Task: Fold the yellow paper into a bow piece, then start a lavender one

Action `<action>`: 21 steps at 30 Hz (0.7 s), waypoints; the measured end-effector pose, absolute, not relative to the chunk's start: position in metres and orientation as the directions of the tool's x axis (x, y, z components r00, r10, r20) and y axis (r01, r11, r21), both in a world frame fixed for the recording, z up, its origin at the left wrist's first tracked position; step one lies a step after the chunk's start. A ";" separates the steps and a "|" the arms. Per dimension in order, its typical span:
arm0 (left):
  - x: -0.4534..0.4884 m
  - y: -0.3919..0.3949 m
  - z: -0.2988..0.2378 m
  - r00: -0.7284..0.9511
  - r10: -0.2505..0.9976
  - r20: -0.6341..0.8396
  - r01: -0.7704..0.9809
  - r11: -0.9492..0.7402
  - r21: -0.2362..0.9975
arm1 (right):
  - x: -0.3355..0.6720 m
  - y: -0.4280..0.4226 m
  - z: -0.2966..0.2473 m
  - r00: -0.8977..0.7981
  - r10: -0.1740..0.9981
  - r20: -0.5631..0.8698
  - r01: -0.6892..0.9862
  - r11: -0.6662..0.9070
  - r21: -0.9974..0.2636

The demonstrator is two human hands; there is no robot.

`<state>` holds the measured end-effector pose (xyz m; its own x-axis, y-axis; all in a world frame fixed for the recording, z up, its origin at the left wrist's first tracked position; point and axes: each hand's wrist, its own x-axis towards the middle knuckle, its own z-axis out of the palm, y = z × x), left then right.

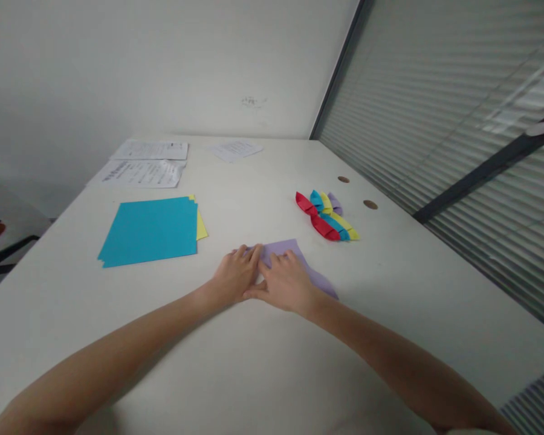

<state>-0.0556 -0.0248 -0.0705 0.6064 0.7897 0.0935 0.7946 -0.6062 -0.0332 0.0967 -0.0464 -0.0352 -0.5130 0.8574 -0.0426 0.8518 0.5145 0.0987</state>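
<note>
A lilac sheet of paper [286,249] lies folded on the white table [263,356], near the middle. My left hand [234,275] lies palm down on its left part, fingers stretched flat and pressing. Beside it, thumbs touching, my right hand [286,281] presses flat on the same sheet, fingers extended. Part of the sheet is hidden under both hands; its right corner shows by my right wrist.
A stack of blue paper [149,231] with a yellow sheet [201,225] beneath lies to the left. Several folded paper pieces, red, blue, yellow and lilac [327,216], lie to the right. Printed sheets [141,171] are at the far left. Window blinds [457,121] run along the table's right edge.
</note>
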 end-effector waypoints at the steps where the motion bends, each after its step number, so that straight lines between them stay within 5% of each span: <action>1: -0.056 -0.025 -0.070 0.604 0.792 0.089 0.796 -0.604 -0.030 | 0.095 -0.048 -0.035 -0.508 0.860 -0.047 0.854 0.510 0.103; 13: -0.055 -0.027 -0.072 0.612 0.780 0.132 0.787 -0.616 -0.009 | 0.089 -0.074 -0.051 -0.419 0.908 -0.025 0.899 0.419 0.127; 21: -0.054 -0.029 -0.075 0.592 0.791 0.157 0.801 -0.598 -0.006 | 0.120 -0.094 -0.060 -0.434 0.892 0.129 0.900 0.424 0.098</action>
